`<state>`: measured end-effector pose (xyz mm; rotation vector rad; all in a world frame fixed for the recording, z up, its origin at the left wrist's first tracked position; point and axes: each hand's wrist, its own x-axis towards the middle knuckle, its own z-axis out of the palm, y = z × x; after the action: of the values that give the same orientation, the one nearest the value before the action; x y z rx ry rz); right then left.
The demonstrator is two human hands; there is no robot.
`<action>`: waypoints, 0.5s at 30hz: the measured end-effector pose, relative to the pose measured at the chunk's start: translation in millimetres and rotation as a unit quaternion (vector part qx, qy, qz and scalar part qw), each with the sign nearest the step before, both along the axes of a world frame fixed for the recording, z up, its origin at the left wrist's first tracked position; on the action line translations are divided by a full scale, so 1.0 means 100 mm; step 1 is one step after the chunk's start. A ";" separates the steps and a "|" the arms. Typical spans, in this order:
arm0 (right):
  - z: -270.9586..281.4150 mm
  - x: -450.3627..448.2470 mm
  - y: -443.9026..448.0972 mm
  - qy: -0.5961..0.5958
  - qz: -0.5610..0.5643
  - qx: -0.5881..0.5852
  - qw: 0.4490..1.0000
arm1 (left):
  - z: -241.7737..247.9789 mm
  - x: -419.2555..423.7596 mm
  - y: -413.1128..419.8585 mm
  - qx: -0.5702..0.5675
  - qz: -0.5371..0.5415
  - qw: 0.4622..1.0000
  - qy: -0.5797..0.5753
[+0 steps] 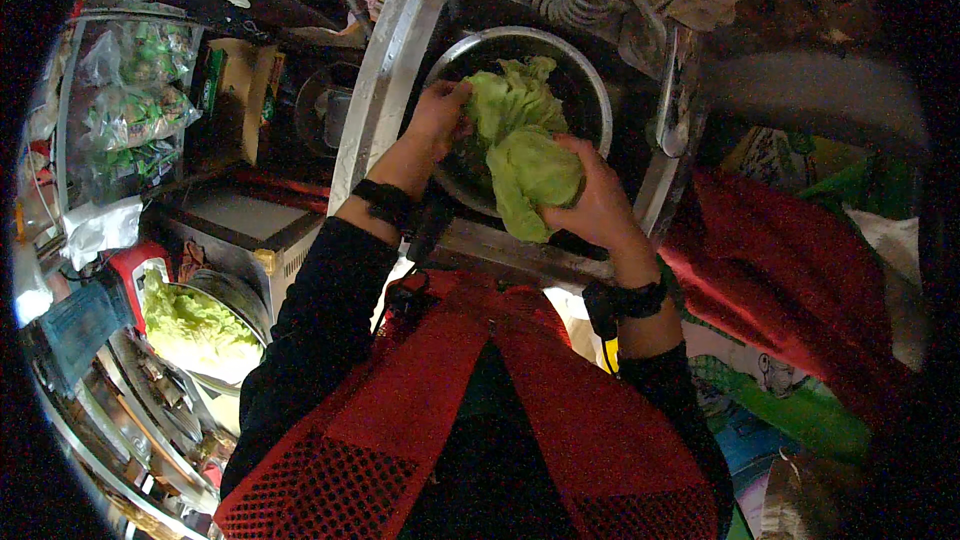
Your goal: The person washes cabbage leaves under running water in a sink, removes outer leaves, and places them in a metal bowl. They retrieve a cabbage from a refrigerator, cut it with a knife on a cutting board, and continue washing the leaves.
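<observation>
Over a round metal basin [598, 82] set in a steel sink [379, 94], I hold a head of green lettuce [536, 165]. My right hand [600, 202] cups the head from its right side and below. Loose, ruffled lettuce leaves [517, 97] spread from its far side, and the fingertips of my left hand [441, 116] pinch their left edge. Whether these leaves are still joined to the head cannot be told. The basin's inside is dark, and the lettuce hides much of it.
A metal bowl [251, 307] full of lettuce leaves stands at the left, near a boxy metal appliance [240, 217]. Plastic-bagged goods [139, 109] fill a rack beyond. A faucet [671, 94] reaches over the sink's right side. Red cloth [787, 270] hangs at the right.
</observation>
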<state>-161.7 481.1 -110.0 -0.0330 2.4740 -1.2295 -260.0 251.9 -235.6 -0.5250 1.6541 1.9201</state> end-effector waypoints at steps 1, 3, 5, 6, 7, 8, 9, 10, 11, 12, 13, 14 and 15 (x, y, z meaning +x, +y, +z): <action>-0.04 0.02 0.02 -0.020 -0.023 -0.016 0.999 | -0.02 0.00 0.01 0.015 0.009 1.000 -0.003; -0.19 0.04 0.01 0.017 -0.101 0.010 0.995 | 0.13 0.10 0.18 -0.198 0.046 0.966 0.159; -0.19 0.00 -0.04 0.027 -0.157 0.032 0.987 | 0.48 0.33 0.33 -0.339 0.028 0.856 0.389; -0.10 -0.07 -0.11 0.019 -0.173 0.039 0.984 | 0.63 0.46 0.37 -0.303 -0.015 0.850 0.431; -0.05 -0.11 -0.15 0.010 -0.188 0.047 0.981 | 0.72 0.57 0.38 -0.266 -0.059 0.839 0.470; -0.06 -0.12 -0.16 0.009 -0.188 0.052 0.981 | 0.73 0.62 0.37 -0.245 -0.089 0.876 0.407; -0.05 -0.14 -0.17 0.008 -0.191 0.058 0.980 | 0.71 0.66 0.36 -0.222 -0.119 0.906 0.341; -0.05 -0.15 -0.17 0.007 -0.193 0.064 0.979 | 0.68 0.68 0.34 -0.197 -0.148 0.930 0.273; -0.05 -0.14 -0.16 0.016 -0.192 0.050 0.980 | 0.63 0.66 0.29 -0.202 -0.143 0.924 0.291; -0.06 -0.12 -0.13 0.026 -0.191 0.038 0.981 | 0.55 0.61 0.21 -0.207 -0.137 0.918 0.308; -0.07 -0.10 -0.09 0.035 -0.187 0.027 0.981 | 0.51 0.57 0.14 -0.210 -0.129 0.914 0.324; -0.12 -0.08 -0.04 0.036 -0.193 -0.005 0.981 | 0.48 0.55 0.08 -0.246 -0.117 0.898 0.345; -0.15 -0.09 0.00 0.037 -0.199 -0.040 0.978 | 0.48 0.51 0.08 -0.203 -0.097 0.940 0.255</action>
<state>-170.6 481.5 -125.2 0.4212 2.5736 -1.5105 -208.8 259.8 -187.2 0.0085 2.3589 1.6560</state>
